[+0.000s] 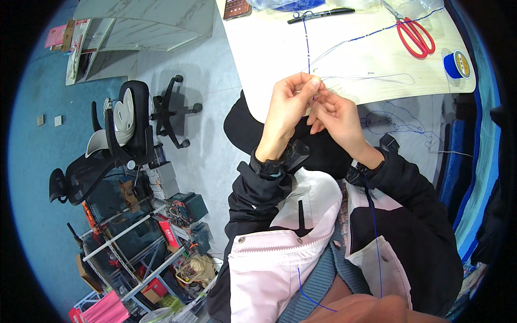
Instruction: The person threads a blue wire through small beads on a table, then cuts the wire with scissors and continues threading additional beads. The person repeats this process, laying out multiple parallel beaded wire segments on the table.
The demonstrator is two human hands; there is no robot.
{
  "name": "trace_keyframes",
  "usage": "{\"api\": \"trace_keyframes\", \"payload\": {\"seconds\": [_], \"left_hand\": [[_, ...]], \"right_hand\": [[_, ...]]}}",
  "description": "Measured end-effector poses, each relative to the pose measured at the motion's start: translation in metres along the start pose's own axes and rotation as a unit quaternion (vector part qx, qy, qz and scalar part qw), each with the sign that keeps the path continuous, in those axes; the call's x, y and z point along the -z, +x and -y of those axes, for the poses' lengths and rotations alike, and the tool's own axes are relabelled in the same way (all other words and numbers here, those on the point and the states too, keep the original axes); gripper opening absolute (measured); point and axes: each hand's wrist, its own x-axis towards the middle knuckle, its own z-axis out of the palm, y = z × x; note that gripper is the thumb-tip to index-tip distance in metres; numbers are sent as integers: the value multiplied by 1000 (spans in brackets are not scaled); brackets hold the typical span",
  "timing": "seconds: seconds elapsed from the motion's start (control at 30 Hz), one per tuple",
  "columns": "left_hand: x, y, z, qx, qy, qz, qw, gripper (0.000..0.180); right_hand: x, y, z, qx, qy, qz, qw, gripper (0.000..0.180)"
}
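Observation:
Just over the table's front edge, my left hand [284, 110] pinches the end of a thin blue beaded string [308, 46] between thumb and forefinger. My right hand [340, 119] meets it there, thumb and forefinger closed on a fine blue thread, with a tiny blue bit showing between the fingertips. The exact grip is partly hidden by the fingers. One beaded length runs from my hands up to a black marker pen [323, 15]. Another beaded length [371, 35] slants to the far right corner. A loose loop of thin thread [398, 75] lies on the table right of my hands.
On the pale table [269, 59] lie red-handled scissors [416, 39], a blue thread spool [456, 65], a phone [237, 8] and clear plastic bags [264, 4]. Tangled thread [396, 125] hangs beyond the front edge. An office chair [121, 129] and a cluttered rack [134, 237] stand left.

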Motion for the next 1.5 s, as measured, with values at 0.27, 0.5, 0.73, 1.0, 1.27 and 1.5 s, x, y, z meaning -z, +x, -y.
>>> {"api": "trace_keyframes", "payload": {"seconds": [0.27,0.5,0.73,1.0,1.27,1.5], "left_hand": [[5,4,10,-25,139,-2,990,16],[9,3,28,-60,263,-21,963,15],[1,7,24,-101,372,-40,922,14],[-1,7,18,-89,395,-32,914,16],[-1,6,17,-63,392,-14,918,18],[-1,5,14,-108,406,9,907,18]], "right_hand": [[30,-34,26,123,-392,82,908,14],[136,-14,74,275,-608,-215,713,17],[165,-14,71,268,-645,-197,689,10],[170,-17,79,275,-629,-207,697,16],[146,-1,78,287,-695,-88,654,13],[159,-7,75,297,-676,-145,658,7]]}}
